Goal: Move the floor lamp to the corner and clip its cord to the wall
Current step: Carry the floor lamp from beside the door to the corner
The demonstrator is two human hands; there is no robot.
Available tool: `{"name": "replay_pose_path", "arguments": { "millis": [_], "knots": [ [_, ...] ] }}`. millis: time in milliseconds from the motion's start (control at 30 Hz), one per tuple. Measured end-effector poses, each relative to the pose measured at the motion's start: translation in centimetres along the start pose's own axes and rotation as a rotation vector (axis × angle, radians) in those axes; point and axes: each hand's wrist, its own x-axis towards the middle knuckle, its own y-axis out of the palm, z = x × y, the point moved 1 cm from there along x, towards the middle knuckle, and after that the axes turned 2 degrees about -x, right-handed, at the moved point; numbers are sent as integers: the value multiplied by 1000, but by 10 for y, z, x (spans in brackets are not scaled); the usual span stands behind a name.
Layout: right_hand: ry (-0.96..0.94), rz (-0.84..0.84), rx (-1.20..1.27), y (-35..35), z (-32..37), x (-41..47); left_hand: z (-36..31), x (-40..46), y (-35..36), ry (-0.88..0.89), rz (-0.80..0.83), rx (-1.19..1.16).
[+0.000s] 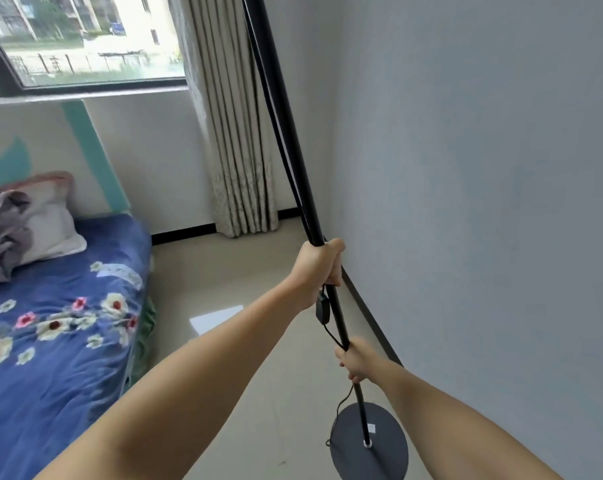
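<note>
Head view: floor lamp held in both our hands beside the wall.

Item, floor lamp (295, 161): black pole, tilted, its top leaving the upper edge of the picture; round dark base (369, 441) low over the pale floor (244, 271), whether touching it we cannot tell. Our left hand (319, 268), grip wrapped tight round the pole at mid-height; our right hand (355, 360), grip closed on the pole lower down, nearer the base. Cord (331, 332), black, with an inline switch box (322, 308) just under the left hand, hanging beside the pole down toward the base. Grey wall (483, 202) just to the right; beige curtain (234, 133) in the corner beyond; bed (61, 323) with blue flowered cover to the left.
</note>
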Motion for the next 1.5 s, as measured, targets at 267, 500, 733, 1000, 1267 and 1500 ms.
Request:
{"name": "replay_pose_path", "arguments": {
  "millis": [267, 500, 733, 1000, 1267, 1500],
  "knots": [
    [-55, -52, -7, -35, 147, 142, -76, 176, -78, 12, 37, 31],
    [-69, 0, 30, -59, 257, 307, -108, 361, -150, 32, 43, 146],
    [-60, 35, 56, -84, 383, 461, -164, 533, -227, 37, 21, 174],
    [-41, -35, 42, -109, 510, 646, -210, 737, -309, 50, 76, 210],
    [83, -186, 191, -166, 592, 799, -255, 921, -319, 32, 291, 271],
    [185, -295, 318, -212, 573, 917, -226, 1044, -283, -22, 474, 393]
  ]
}}
